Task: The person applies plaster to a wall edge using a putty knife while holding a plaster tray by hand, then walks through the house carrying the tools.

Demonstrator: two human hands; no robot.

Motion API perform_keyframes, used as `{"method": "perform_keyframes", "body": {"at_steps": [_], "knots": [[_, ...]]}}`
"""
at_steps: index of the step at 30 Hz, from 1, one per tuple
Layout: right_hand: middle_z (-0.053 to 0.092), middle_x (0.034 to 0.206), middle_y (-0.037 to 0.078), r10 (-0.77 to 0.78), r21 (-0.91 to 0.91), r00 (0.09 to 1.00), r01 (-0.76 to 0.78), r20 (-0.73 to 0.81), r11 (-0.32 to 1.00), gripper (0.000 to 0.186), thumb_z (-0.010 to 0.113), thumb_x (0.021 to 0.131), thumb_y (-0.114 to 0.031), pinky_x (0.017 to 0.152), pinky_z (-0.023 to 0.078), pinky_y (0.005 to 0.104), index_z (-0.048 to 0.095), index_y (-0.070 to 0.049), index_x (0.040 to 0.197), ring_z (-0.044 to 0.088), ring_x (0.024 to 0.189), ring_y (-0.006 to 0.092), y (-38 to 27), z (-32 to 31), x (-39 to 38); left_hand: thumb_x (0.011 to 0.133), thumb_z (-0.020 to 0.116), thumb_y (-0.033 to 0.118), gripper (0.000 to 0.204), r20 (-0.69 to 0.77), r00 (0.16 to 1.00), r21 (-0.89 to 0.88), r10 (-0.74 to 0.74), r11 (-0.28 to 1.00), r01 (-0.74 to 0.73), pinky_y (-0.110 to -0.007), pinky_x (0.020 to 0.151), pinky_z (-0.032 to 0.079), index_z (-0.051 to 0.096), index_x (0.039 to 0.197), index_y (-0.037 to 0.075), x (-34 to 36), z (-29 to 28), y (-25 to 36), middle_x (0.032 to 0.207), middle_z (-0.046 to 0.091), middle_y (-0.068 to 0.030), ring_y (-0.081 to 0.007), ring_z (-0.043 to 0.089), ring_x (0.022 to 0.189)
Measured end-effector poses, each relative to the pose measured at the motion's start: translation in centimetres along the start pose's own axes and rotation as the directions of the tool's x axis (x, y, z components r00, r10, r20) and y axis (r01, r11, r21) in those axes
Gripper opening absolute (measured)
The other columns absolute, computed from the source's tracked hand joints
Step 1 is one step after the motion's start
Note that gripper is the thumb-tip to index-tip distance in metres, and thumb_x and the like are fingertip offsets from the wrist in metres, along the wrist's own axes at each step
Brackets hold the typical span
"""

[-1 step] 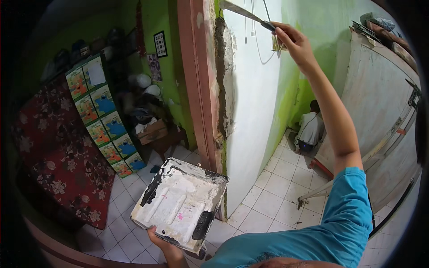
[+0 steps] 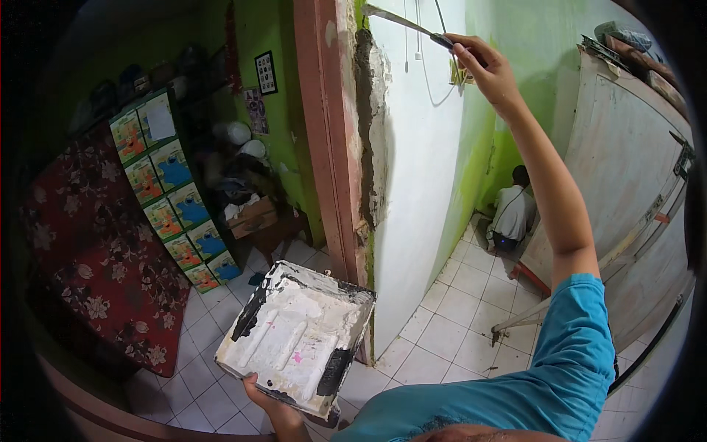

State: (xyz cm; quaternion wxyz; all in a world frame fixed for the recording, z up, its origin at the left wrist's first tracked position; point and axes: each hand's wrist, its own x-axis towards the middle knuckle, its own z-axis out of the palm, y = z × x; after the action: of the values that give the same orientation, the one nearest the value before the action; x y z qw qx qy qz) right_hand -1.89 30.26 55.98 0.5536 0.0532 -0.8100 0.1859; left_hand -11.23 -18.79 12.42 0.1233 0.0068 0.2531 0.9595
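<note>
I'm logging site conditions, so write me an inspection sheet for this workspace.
Surface: smooth white wall with a rough, broken plaster edge beside the reddish-pink upright frame.
Job's things: square, white-smeared tray with black patches; long grey metal blade with a dark handle, tip near the wall's upper edge, contact unclear.
Clutter: brown cardboard box among heaped items, left of the frame.
Hands: left hand grips the tray's near edge; right hand holds the blade's handle.
Cables: thin cords hanging against the wall.
Surroundings: crouching person in a pale top, white tiled floor, red floral panel.

Left grip [image 2: 271,401] holds tray [image 2: 291,340], right grip [image 2: 486,72] bladed tool [image 2: 405,22].
</note>
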Motion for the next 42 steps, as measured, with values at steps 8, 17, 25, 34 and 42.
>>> {"method": "perform_keyframes", "body": {"at_steps": [8, 17, 25, 34, 42], "knots": [[0.063, 0.109, 0.002, -0.359, -0.190, 0.931, 0.364, 0.058, 0.912, 0.027, 0.067, 0.101, -0.017, 0.087, 0.049, 0.0251, 0.071, -0.010, 0.126, 0.061, 0.096, 0.0119, 1.4, -0.7, 3.5, 0.079, 0.050, 0.040, 0.082, -0.015, 1.000, -0.018, -0.012, 1.000, 0.011, -0.055, 0.112, 0.042, 0.038, 0.153, 0.006, -1.3, -0.5, -0.2, 0.151, 0.047, -0.0178, -0.0402, 0.049, 0.135], [0.064, 0.101, 0.009, -0.565, -0.346, 0.819, 0.562, 0.101, 0.752, 0.025, 0.068, 0.093, 0.001, 0.079, 0.052, 0.0353, 0.074, -0.008, 0.116, 0.063, 0.092, 0.0250, 0.5, -2.4, 6.9, 0.079, 0.052, 0.042, 0.085, -0.020, 1.000, 0.035, 0.011, 0.999, -0.011, -0.055, 0.110, 0.043, 0.036, 0.154, 0.005, -1.2, 0.2, -1.3, 0.149, 0.047, -0.0194, -0.0414, 0.049, 0.135], [0.065, 0.102, 0.010, -0.565, -0.389, 0.810, 0.577, 0.156, 0.718, 0.021, 0.066, 0.095, 0.002, 0.076, 0.052, 0.0329, 0.074, -0.004, 0.114, 0.064, 0.091, 0.0232, -0.7, -4.9, 8.2, 0.080, 0.050, 0.041, 0.084, -0.034, 0.999, 0.046, -0.026, 0.999, 0.027, -0.055, 0.112, 0.042, 0.036, 0.154, 0.005, 0.0, -0.3, -1.7, 0.150, 0.046, -0.0190, -0.0411, 0.048, 0.136], [0.065, 0.101, 0.010, -0.587, -0.350, 0.794, 0.601, 0.159, 0.718, 0.021, 0.066, 0.095, 0.002, 0.077, 0.053, 0.0360, 0.074, -0.005, 0.113, 0.064, 0.092, 0.0242, -3.8, -2.4, 7.2, 0.080, 0.049, 0.041, 0.082, -0.033, 0.996, 0.004, -0.077, 0.997, 0.077, -0.053, 0.113, 0.041, 0.038, 0.154, 0.006, 1.4, -0.8, -1.6, 0.150, 0.046, -0.0187, -0.0393, 0.047, 0.137], [0.064, 0.097, 0.011, -0.652, -0.583, 0.743, 0.599, 0.150, 0.548, 0.016, 0.068, 0.090, 0.004, 0.080, 0.052, 0.0377, 0.074, -0.003, 0.103, 0.062, 0.094, 0.0276, -6.9, -1.4, 7.9, 0.081, 0.048, 0.041, 0.081, 0.053, 0.998, -0.026, -0.038, 0.999, 0.040, -0.052, 0.113, 0.041, 0.038, 0.153, 0.006, 1.6, -0.3, -1.5, 0.151, 0.047, -0.0177, -0.0390, 0.047, 0.137]]}}
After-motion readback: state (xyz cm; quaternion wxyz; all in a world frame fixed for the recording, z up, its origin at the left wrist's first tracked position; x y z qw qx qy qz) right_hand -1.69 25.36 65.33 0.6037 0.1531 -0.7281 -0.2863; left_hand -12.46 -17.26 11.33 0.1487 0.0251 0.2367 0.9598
